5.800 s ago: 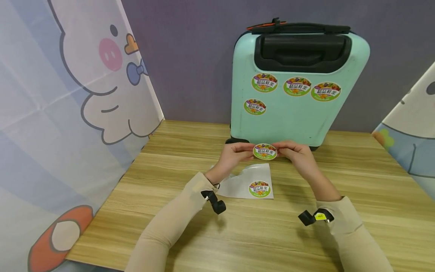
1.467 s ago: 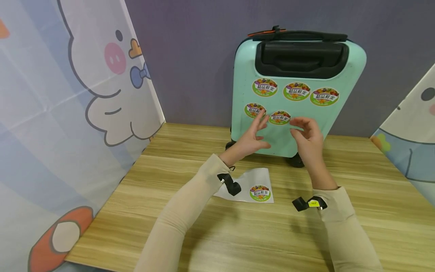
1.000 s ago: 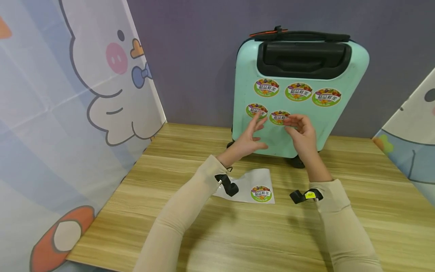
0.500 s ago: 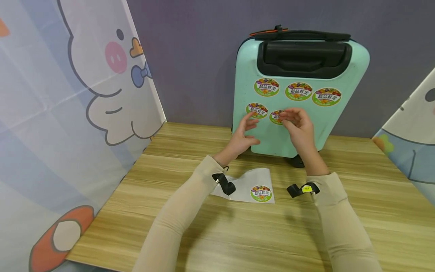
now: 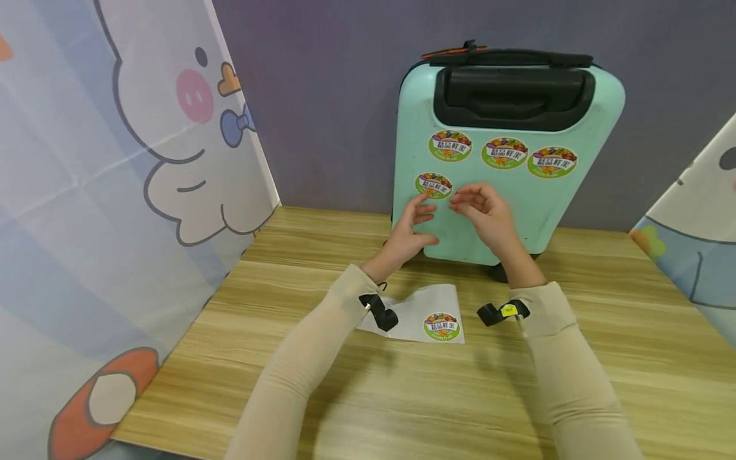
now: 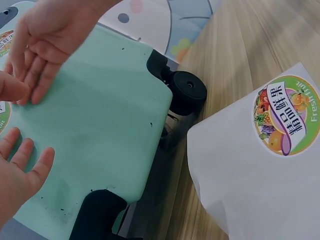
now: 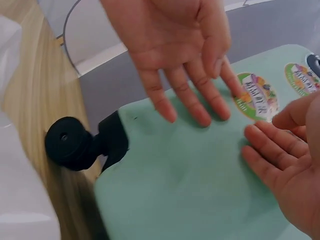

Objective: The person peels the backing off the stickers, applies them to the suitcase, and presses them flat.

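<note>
A mint-green suitcase point(image 5: 540, 217) stands upright, with three oval fruit stickers in a row below its handle recess, among them the left one point(image 5: 450, 145). Lower down, the fingertips of my left hand point(image 5: 407, 233) rest at the lower edge of another fruit sticker point(image 5: 434, 184), its fingers spread. My right hand point(image 5: 489, 217) lies over the neighbouring lower sticker, almost wholly hiding it, with fingers extended against the shell and the thumb apart in the right wrist view. Neither hand grips anything.
White backing paper point(image 5: 411, 319) with one fruit sticker point(image 5: 441, 327) left on it lies on the wooden table point(image 5: 437, 402) before the suitcase. A black wheel point(image 7: 65, 142) juts from the suitcase's bottom. A cartoon-print cloth point(image 5: 75, 211) hangs at the left.
The sticker earlier held between both hands is now on the suitcase's lower row. My right hand has slid left across it; my left hand has shifted slightly down and left.
</note>
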Action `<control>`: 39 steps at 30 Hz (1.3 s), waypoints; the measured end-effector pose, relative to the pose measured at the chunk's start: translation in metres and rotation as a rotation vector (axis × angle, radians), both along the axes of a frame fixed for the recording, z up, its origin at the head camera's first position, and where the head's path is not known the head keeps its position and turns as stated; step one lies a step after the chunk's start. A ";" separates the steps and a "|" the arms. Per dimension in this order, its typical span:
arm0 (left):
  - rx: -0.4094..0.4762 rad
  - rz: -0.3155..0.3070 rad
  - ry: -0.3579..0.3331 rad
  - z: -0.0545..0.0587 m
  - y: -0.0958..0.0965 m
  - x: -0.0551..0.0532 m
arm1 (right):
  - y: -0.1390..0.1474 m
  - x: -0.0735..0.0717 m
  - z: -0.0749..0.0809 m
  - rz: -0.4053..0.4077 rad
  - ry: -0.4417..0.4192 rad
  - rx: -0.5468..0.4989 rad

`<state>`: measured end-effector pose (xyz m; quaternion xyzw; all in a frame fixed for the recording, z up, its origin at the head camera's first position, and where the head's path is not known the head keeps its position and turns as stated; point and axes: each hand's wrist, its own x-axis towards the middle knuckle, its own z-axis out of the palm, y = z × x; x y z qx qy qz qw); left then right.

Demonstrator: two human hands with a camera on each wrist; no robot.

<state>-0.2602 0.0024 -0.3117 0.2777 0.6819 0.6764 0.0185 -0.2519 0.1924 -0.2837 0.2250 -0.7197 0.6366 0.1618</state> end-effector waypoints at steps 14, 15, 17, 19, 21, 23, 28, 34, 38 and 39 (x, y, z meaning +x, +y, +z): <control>-0.043 0.007 -0.028 -0.002 -0.003 0.002 | 0.023 0.003 -0.022 0.096 -0.118 0.026; -0.047 0.010 -0.033 -0.003 -0.003 0.002 | 0.025 0.004 -0.022 0.107 -0.112 0.003; -0.059 0.012 -0.039 -0.004 -0.003 0.004 | 0.030 0.006 -0.023 0.123 -0.100 -0.051; -0.074 0.012 -0.046 -0.006 -0.004 0.004 | 0.033 0.007 -0.023 0.126 -0.093 -0.095; -0.090 0.010 -0.045 -0.009 -0.004 0.004 | 0.037 0.009 -0.023 0.120 -0.090 -0.129; -0.103 0.007 -0.043 -0.011 -0.005 0.005 | 0.040 0.010 -0.023 0.110 -0.094 -0.145; -0.123 -0.005 -0.029 -0.020 -0.007 0.005 | 0.045 0.013 -0.025 0.102 -0.107 -0.143; -0.144 -0.026 -0.037 -0.030 -0.009 0.005 | 0.049 0.016 -0.028 0.099 -0.112 -0.104; -0.162 -0.041 -0.039 -0.034 -0.011 0.006 | 0.050 0.018 -0.032 0.082 -0.129 -0.033; -0.163 -0.048 -0.037 -0.035 -0.011 0.006 | 0.051 0.018 -0.034 0.075 -0.133 -0.004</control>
